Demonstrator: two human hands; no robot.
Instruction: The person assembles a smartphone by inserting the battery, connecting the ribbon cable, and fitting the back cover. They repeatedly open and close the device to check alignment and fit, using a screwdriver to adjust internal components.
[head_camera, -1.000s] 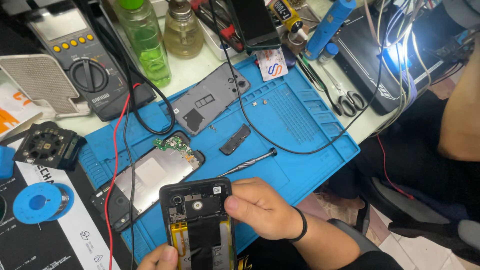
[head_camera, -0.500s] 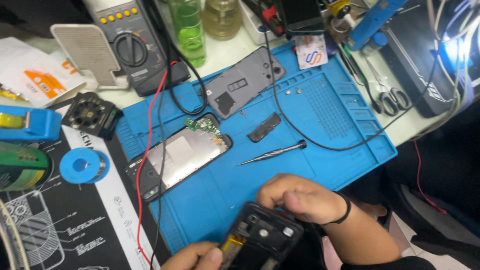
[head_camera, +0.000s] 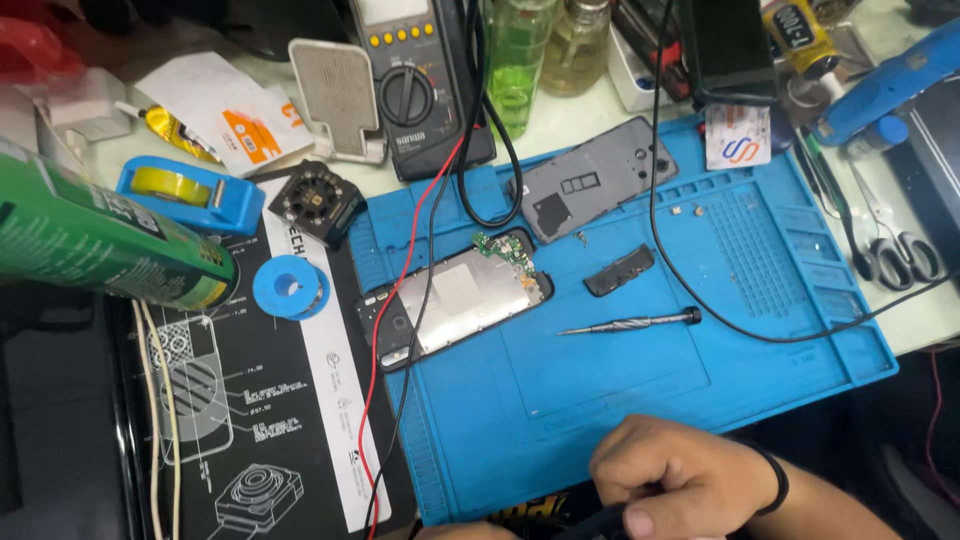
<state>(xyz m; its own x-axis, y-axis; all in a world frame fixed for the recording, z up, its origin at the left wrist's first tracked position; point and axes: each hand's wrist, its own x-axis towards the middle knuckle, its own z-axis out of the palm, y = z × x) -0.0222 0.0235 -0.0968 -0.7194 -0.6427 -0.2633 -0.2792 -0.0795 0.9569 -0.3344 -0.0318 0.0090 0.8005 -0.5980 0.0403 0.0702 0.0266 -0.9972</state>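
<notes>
My right hand, a black band on its wrist, is curled at the bottom edge over the blue repair mat. Its fingers are closed on a black phone body, of which only a dark rim shows. Of my left hand only a sliver peeks in at the bottom edge, so its grip is hidden. Above them on the mat lie a thin screwdriver, a second opened phone with a metal shield and a green circuit board, a small black part and a grey back cover.
A multimeter stands at the back, its red and black leads trailing down across the mat. A green can, a blue tape dispenser and a blue solder spool are at the left. Scissors lie at the right, bottles behind.
The view has swung left and up the table. Both hands and the black phone body have slid down toward the bottom edge, nearly out of view.
</notes>
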